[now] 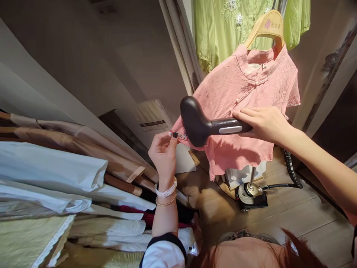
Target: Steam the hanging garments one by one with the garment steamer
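Observation:
A pink short-sleeved blouse with a diagonal button front hangs on a wooden hanger. My left hand pinches the patterned edge of the blouse's left-hand sleeve and holds it out to the side. My right hand is wrapped round the handle of a black garment steamer head. The wide end of the steamer head is over the sleeve, close to my left fingers. Whether its face touches the cloth is hidden.
The steamer base stands on the tiled floor under the blouse, with a black hose curving off to the right. A green embroidered garment hangs behind. Many clothes hang in a row at the left.

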A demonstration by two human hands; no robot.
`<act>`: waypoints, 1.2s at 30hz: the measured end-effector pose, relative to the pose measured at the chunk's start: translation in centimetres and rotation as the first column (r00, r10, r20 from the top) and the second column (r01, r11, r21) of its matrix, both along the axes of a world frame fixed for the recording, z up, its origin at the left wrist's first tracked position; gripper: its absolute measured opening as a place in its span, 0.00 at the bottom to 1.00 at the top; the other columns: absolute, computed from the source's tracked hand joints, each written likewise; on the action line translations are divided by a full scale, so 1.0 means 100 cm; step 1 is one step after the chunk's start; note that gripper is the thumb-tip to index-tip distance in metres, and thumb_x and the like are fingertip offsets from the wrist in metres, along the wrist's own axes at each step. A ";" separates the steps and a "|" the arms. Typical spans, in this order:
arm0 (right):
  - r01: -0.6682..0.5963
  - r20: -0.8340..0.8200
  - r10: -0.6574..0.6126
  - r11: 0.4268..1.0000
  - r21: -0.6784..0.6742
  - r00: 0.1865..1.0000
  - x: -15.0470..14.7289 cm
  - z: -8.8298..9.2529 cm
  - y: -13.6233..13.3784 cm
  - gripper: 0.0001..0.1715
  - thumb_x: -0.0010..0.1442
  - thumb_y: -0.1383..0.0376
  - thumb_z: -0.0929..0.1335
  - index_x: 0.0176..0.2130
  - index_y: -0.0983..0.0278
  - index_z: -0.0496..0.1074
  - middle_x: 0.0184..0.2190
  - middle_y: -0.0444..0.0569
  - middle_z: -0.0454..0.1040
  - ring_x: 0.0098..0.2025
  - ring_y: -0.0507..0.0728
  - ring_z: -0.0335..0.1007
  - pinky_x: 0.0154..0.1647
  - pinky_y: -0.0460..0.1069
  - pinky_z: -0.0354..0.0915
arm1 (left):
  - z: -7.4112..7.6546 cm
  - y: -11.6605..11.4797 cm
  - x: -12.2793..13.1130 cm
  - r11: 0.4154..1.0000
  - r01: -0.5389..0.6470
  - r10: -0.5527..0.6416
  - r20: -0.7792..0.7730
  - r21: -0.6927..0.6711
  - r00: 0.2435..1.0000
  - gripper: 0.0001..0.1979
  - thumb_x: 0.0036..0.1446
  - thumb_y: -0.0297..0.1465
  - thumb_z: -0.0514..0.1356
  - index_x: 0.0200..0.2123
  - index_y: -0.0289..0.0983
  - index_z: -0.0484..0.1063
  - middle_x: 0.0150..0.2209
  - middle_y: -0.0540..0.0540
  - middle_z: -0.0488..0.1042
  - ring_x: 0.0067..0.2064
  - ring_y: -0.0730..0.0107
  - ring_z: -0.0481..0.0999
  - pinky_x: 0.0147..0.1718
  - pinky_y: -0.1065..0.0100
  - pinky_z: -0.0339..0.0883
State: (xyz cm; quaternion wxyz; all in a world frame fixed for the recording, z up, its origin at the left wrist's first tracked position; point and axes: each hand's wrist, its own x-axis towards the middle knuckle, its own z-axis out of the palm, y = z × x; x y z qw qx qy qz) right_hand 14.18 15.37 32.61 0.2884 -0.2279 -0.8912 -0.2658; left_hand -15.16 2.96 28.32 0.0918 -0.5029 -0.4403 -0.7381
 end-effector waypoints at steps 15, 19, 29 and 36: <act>0.025 -0.030 -0.025 1.000 0.006 0.999 -0.005 0.001 0.008 0.14 0.67 0.58 0.64 0.50 0.60 0.71 0.39 0.50 0.77 0.36 0.57 0.71 0.27 0.50 0.41 | 0.007 -0.004 0.005 0.995 -0.096 0.095 -0.038 -0.024 0.995 0.10 0.54 0.38 0.71 0.34 0.38 0.80 0.33 0.48 0.79 0.36 0.69 0.79 0.39 0.69 0.74; 0.035 -0.092 -0.039 0.998 -0.043 0.995 -0.004 0.001 0.007 0.15 0.66 0.57 0.65 0.48 0.61 0.72 0.37 0.51 0.77 0.33 0.57 0.69 0.28 0.50 0.42 | 0.008 -0.004 0.004 0.997 -0.076 0.076 -0.005 -0.023 0.997 0.10 0.53 0.37 0.72 0.34 0.38 0.80 0.33 0.48 0.80 0.37 0.68 0.80 0.39 0.68 0.74; 0.091 -0.126 -0.101 0.992 -0.084 0.987 -0.001 -0.005 0.007 0.14 0.64 0.59 0.66 0.47 0.62 0.72 0.37 0.52 0.77 0.32 0.57 0.67 0.28 0.49 0.42 | 0.009 -0.001 -0.008 1.000 0.018 -0.017 0.059 -0.017 0.998 0.13 0.49 0.39 0.74 0.33 0.38 0.81 0.33 0.47 0.81 0.36 0.68 0.80 0.39 0.68 0.74; 0.106 -0.058 -0.116 0.983 -0.149 0.992 0.000 -0.011 0.001 0.15 0.64 0.60 0.65 0.48 0.63 0.72 0.39 0.51 0.77 0.34 0.57 0.68 0.28 0.50 0.41 | 0.011 -0.004 -0.003 0.997 0.073 -0.071 0.078 -0.030 0.994 0.13 0.47 0.38 0.75 0.32 0.38 0.82 0.32 0.48 0.81 0.35 0.68 0.80 0.38 0.69 0.75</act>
